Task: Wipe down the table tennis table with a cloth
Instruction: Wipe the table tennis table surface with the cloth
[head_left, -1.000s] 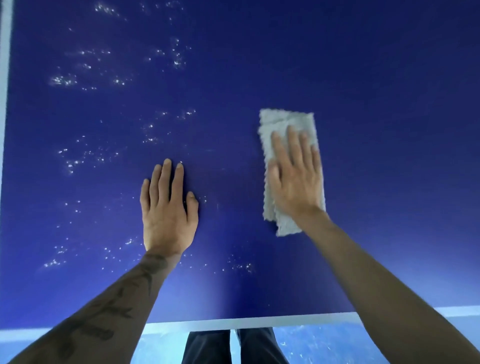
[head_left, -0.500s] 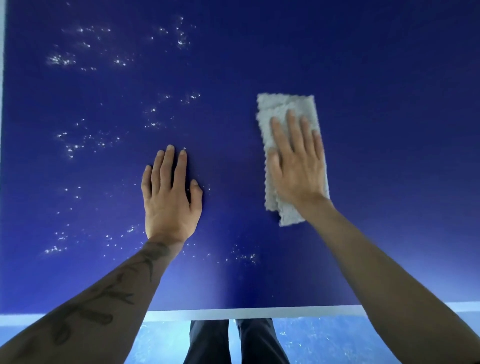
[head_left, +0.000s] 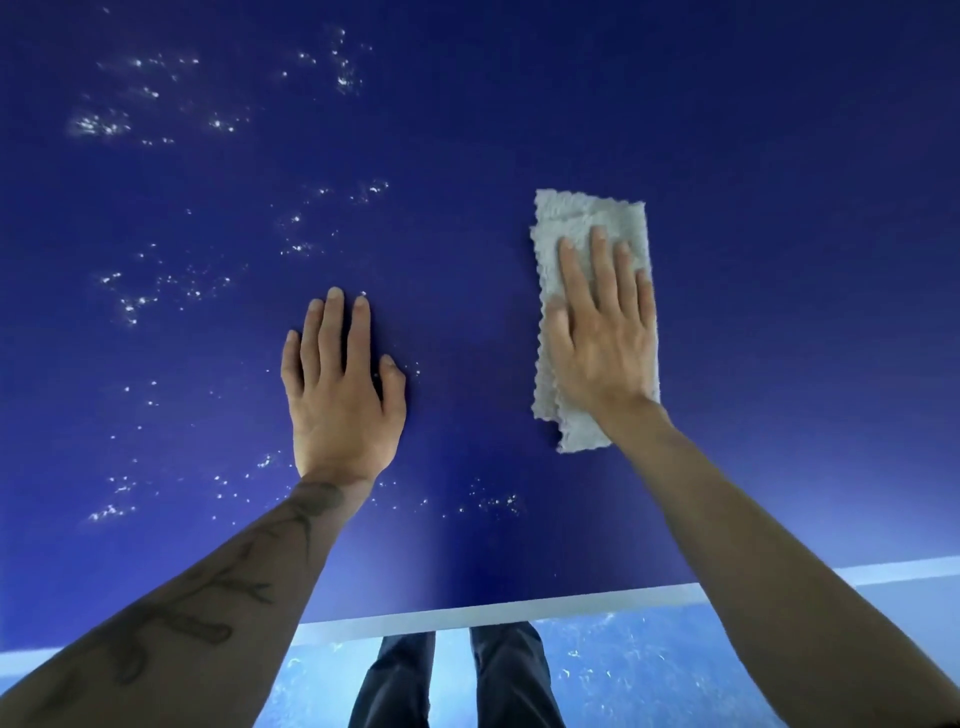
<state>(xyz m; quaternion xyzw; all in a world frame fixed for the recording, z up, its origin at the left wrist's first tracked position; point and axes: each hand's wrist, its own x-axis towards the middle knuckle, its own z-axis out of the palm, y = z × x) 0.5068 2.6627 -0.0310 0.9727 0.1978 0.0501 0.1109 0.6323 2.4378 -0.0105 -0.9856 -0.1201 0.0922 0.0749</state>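
— Which step is this?
— Wiping. Her right hand (head_left: 605, 338) presses flat, fingers straight, on the folded cloth (head_left: 587, 218) on the blue table (head_left: 779, 260); the left hand (head_left: 340, 395) rests flat, holding nothing.
— Next?
— I'd say sweep left, over those white specks (head_left: 130, 306).

The table tennis table (head_left: 779, 156) has a deep blue top with a white line (head_left: 493, 613) along its near edge. A folded pale grey cloth (head_left: 587, 218) lies flat on it right of centre, its long side running away from that edge. A left hand (head_left: 340, 395) rests flat on the bare blue to the cloth's left, apart from it. Small glinting white specks (head_left: 98, 124), perhaps droplets though the view is too soft to tell, are scattered over the left half and around that hand.
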